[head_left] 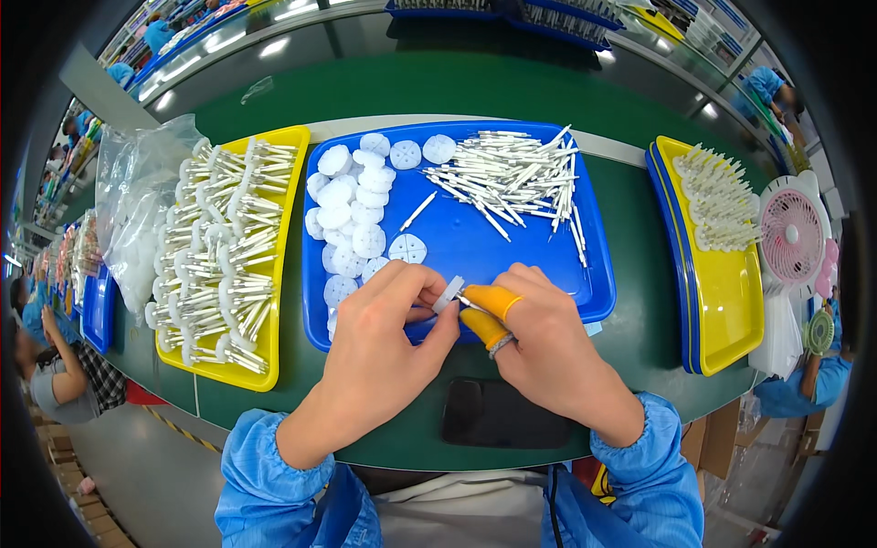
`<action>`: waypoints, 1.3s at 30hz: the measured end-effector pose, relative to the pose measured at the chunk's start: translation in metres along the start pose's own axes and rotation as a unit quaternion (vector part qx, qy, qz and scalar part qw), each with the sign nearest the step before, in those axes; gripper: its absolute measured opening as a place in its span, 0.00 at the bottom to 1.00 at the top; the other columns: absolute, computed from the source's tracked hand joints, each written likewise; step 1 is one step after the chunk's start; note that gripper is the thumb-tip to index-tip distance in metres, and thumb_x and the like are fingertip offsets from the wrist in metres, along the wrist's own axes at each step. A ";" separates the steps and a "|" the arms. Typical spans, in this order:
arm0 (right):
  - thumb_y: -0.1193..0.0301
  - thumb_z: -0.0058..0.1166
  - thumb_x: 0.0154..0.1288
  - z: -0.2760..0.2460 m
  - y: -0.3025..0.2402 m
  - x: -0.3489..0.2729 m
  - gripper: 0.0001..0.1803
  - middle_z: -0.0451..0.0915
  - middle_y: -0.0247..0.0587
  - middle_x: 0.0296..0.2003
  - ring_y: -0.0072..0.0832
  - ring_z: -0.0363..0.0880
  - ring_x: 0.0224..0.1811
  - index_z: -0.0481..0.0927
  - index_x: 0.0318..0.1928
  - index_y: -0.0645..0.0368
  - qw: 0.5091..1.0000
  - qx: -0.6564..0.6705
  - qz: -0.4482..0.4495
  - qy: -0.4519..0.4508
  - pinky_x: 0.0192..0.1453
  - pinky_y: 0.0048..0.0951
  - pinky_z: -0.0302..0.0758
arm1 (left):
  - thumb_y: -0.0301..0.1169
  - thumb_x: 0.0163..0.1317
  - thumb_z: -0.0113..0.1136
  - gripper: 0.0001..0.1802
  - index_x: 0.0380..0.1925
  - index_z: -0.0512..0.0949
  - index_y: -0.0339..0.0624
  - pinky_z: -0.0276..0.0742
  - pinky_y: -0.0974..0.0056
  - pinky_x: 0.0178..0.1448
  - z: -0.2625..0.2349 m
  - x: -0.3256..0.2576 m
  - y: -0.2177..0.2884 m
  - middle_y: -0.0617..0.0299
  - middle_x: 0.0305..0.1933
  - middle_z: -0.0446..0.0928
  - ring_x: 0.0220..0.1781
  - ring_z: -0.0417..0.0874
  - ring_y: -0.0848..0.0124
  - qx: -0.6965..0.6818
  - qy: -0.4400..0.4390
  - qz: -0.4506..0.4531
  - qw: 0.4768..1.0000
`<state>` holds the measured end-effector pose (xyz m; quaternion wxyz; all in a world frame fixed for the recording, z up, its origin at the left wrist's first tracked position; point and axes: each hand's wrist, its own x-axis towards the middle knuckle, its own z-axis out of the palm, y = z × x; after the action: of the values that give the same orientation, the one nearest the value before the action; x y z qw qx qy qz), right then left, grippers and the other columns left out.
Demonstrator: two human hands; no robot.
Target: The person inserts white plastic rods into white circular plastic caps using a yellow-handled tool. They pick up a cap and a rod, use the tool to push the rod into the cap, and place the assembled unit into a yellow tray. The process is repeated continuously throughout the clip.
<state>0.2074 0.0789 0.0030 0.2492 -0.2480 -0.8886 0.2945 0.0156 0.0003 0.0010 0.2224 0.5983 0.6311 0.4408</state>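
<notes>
Over the front edge of a blue tray (539, 260), my left hand (379, 342) pinches a translucent white plastic disc (448, 294), turned edge-on. My right hand (539, 333), with yellow finger cots on two fingers and a ring, closes on a thin white stick-like part (466, 300) that meets the disc; most of it is hidden by the fingers. Loose round discs (352, 210) with slots are piled along the tray's left side. A heap of slim white sticks (512, 178) fills its upper right, and one single stick (418, 211) lies apart from it.
To the left, a yellow tray (290, 237) holds discs fitted with many sticks, beside a clear plastic bag (137, 201). On the right are stacked trays (735, 320) with more such assemblies (717, 196) and a pink fan (793, 236). A black phone (502, 416) lies near the front edge.
</notes>
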 end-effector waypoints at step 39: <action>0.86 0.67 0.62 -0.010 -0.003 0.043 0.15 0.86 0.53 0.38 0.50 0.84 0.43 0.89 0.51 0.67 0.997 -0.019 0.024 0.076 0.50 0.47 0.79 | 0.23 0.72 0.73 0.09 0.48 0.84 0.30 0.94 0.64 0.48 -0.032 0.011 -0.010 0.56 0.45 0.87 0.45 0.90 0.72 -0.083 0.096 -0.048 0.991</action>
<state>0.1798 0.1066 0.0245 0.3037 -0.2958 -0.8663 0.2642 -0.0178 0.0027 0.0120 0.2307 0.5013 0.6389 0.5360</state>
